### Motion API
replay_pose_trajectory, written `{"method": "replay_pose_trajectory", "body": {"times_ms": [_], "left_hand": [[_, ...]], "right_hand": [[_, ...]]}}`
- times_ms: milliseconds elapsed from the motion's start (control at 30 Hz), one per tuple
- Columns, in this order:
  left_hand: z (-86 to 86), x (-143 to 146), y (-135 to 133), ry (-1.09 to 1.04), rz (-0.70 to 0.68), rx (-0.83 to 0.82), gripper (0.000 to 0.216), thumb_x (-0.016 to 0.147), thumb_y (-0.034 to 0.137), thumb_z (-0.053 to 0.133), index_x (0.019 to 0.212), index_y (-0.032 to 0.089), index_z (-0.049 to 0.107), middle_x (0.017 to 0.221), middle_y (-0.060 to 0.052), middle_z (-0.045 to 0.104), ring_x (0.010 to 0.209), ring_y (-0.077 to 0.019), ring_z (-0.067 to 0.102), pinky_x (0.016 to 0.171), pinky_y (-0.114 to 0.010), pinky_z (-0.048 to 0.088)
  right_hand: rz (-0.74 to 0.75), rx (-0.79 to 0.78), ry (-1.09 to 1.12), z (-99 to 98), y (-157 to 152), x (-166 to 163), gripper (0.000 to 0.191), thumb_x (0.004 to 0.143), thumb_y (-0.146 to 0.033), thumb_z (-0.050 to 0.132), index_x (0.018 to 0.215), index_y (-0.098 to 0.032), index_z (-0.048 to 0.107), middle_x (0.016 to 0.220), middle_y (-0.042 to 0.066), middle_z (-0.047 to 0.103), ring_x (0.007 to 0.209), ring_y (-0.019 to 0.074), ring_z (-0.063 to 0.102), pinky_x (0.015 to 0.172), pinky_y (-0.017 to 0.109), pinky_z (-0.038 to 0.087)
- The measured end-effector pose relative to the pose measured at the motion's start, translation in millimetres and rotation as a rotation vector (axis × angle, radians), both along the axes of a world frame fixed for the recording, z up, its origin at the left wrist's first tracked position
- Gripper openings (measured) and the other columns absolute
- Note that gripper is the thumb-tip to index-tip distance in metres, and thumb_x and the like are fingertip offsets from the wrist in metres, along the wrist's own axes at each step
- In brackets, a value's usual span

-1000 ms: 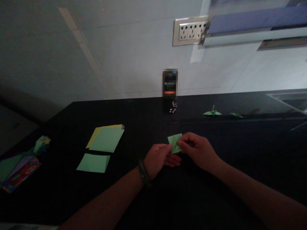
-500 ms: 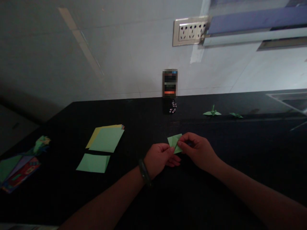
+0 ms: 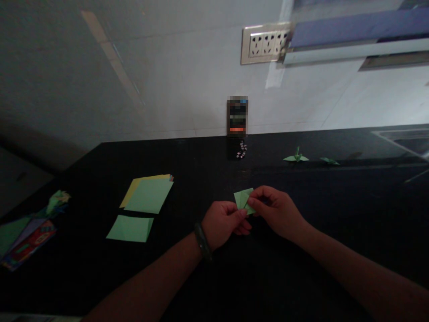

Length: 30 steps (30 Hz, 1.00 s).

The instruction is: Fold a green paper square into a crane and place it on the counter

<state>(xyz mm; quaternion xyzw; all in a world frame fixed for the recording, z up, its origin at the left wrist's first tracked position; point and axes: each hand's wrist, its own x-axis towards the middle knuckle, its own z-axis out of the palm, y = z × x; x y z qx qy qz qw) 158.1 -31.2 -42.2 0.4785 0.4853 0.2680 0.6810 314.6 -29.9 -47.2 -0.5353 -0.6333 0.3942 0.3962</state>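
Note:
Between my two hands is a small piece of folded green paper (image 3: 241, 197), with crease lines on its face. My left hand (image 3: 225, 220) grips its lower left edge, thumb on top and fingers beneath. A dark bangle (image 3: 203, 241) circles the left wrist. From the other side, my right hand (image 3: 276, 210) pinches the paper's right part between thumb and forefinger. The fingertips cover some of the folds there. Beyond the hands, a green paper crane (image 3: 296, 156) stands with wings spread, and a second small folded green paper piece (image 3: 330, 161) lies to its right.
On the black counter (image 3: 187, 277), a stack of green and yellow paper sheets (image 3: 149, 196) lies left, with a single green sheet (image 3: 130, 228) below it. Farther left are a colourful packet (image 3: 31, 243) and crumpled paper (image 3: 58, 202). A phone with blurred screen (image 3: 237, 116) leans against the wall.
Both hands keep hold of the folded paper in nearly the same place. My left thumb has shifted slightly to the right along its lower edge.

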Motion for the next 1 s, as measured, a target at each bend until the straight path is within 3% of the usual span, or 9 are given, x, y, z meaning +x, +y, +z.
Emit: {"method": "replay_pose_trajectory", "body": {"times_ms": [200,333,433,533,700,833,1000], "left_hand": [[-0.2,-0.1,-1.2,-0.016,-0.004,0.006,0.017,0.081,0.017,0.050,0.066,0.011,0.056,0.057,-0.002,0.063,0.048,-0.0087,0.059,0.050,-0.020,0.044],[1.0,-0.6,-1.6,-0.050,0.012,0.002,0.016,0.081,0.018,0.050,0.070,0.011,0.057,0.058,-0.002,0.064,0.049,-0.0091,0.060,0.050,-0.021,0.044],[1.0,-0.8,-1.1,-0.054,0.030,0.004,0.015,0.080,0.019,0.051,0.070,0.011,0.057,0.058,-0.002,0.064,0.048,-0.0092,0.059,0.050,-0.021,0.044],[-0.5,-0.8,-0.8,-0.039,0.025,0.031,0.015,0.080,0.019,0.051,0.070,0.010,0.058,0.059,-0.003,0.064,0.048,-0.0092,0.059,0.050,-0.021,0.044],[-2.6,0.3,-1.6,-0.008,0.001,0.070,0.016,0.081,0.019,0.051,0.070,0.010,0.058,0.059,-0.002,0.064,0.048,-0.0089,0.059,0.050,-0.021,0.044],[-2.9,0.1,-2.3,-0.029,-0.008,0.046,0.016,0.080,0.020,0.052,0.068,0.011,0.058,0.059,-0.003,0.065,0.049,-0.0095,0.060,0.051,-0.021,0.045],[-4.1,-0.5,-2.4,-0.149,0.049,-0.021,0.037,0.083,0.043,0.045,0.071,0.011,0.058,0.061,-0.006,0.066,0.051,-0.0129,0.062,0.050,-0.023,0.045]], "right_hand": [[-0.024,-0.059,0.186,-0.1,1.4,-1.0,0.012,0.074,-0.030,0.056,0.079,-0.020,0.052,0.065,-0.002,0.053,0.056,0.0112,0.052,0.051,0.025,0.047],[-0.027,-0.175,0.400,3.2,0.6,-3.1,0.034,0.071,-0.035,0.060,0.099,-0.021,0.046,0.071,-0.002,0.056,0.058,0.0115,0.055,0.050,0.025,0.050],[-0.003,-0.244,0.447,5.0,-0.6,-3.5,0.030,0.077,-0.043,0.053,0.093,-0.017,0.052,0.074,0.001,0.057,0.058,0.0101,0.054,0.048,0.023,0.049],[0.043,-0.295,0.435,5.7,-1.4,-3.1,0.030,0.077,-0.045,0.053,0.082,-0.015,0.056,0.067,0.000,0.057,0.055,0.0084,0.053,0.047,0.021,0.047],[0.034,-0.294,0.353,5.2,0.0,-3.4,0.027,0.067,-0.039,0.067,0.076,-0.015,0.059,0.064,0.000,0.060,0.053,0.0082,0.053,0.045,0.019,0.044],[-0.004,-0.260,0.308,4.0,1.4,-2.2,0.025,0.069,-0.040,0.064,0.067,-0.016,0.057,0.059,-0.002,0.057,0.047,0.0067,0.048,0.043,0.019,0.042],[-0.044,-0.221,0.272,3.0,2.0,0.4,0.026,0.071,-0.041,0.061,0.067,-0.016,0.057,0.059,-0.001,0.058,0.046,0.0077,0.047,0.042,0.021,0.040]]}}
